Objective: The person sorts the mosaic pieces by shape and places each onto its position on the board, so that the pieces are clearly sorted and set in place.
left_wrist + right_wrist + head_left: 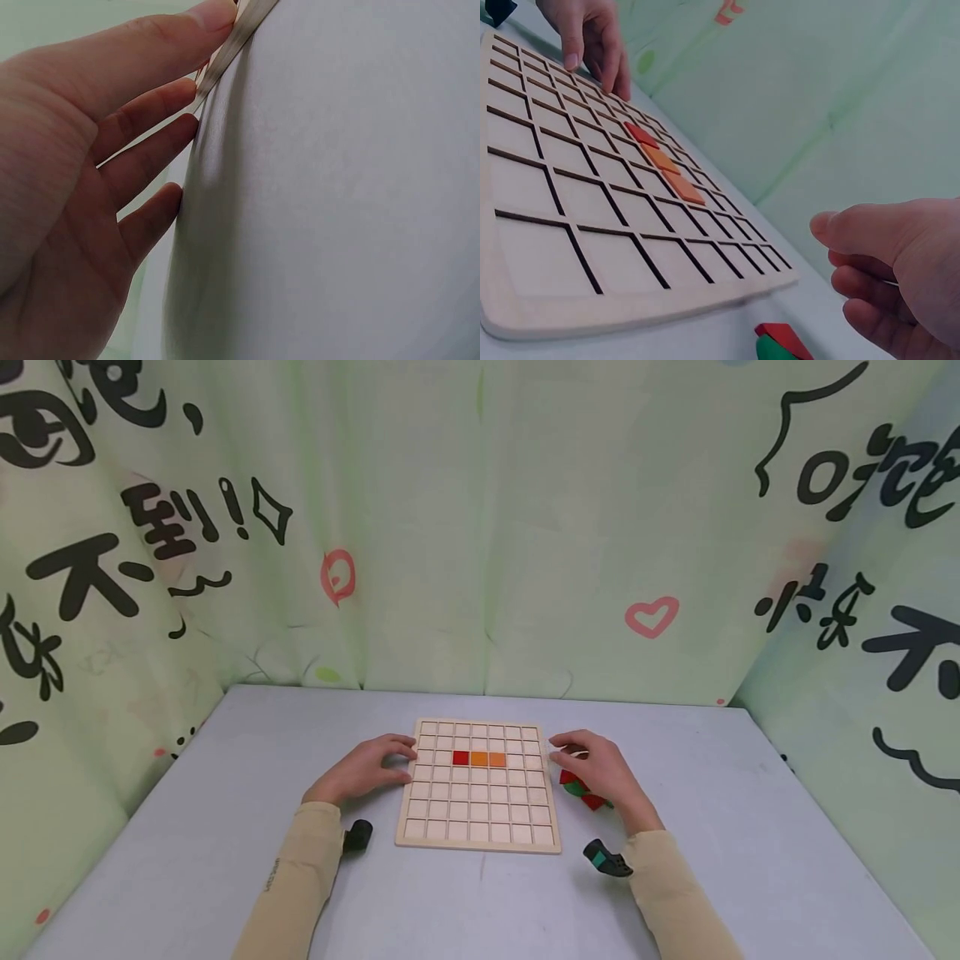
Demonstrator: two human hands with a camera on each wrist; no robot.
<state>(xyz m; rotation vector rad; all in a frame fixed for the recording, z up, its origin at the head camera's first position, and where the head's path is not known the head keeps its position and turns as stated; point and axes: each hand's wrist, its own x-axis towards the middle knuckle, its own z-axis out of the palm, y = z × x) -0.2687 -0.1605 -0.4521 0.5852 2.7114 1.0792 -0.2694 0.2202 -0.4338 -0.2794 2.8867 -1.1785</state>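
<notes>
A wooden grid board [480, 848] lies on the table. In one row sit a red square tile [461, 758] and, to its right, two orange tiles [489, 759]. My left hand [367, 767] rests at the board's left edge, thumb and fingertips right at the rim, fingers mostly straight. Beside the right edge, my right hand [600, 767] hovers with loosely bent fingers; in the right wrist view nothing shows between thumb and fingers. Below that hand lie several red and green pieces [784, 341], partly hidden by it in the head view.
The white table [240, 827] extends around the board. A printed curtain [555, 527] hangs behind the table and along its sides. Dark wrist-worn devices [607, 858] project from both sleeves.
</notes>
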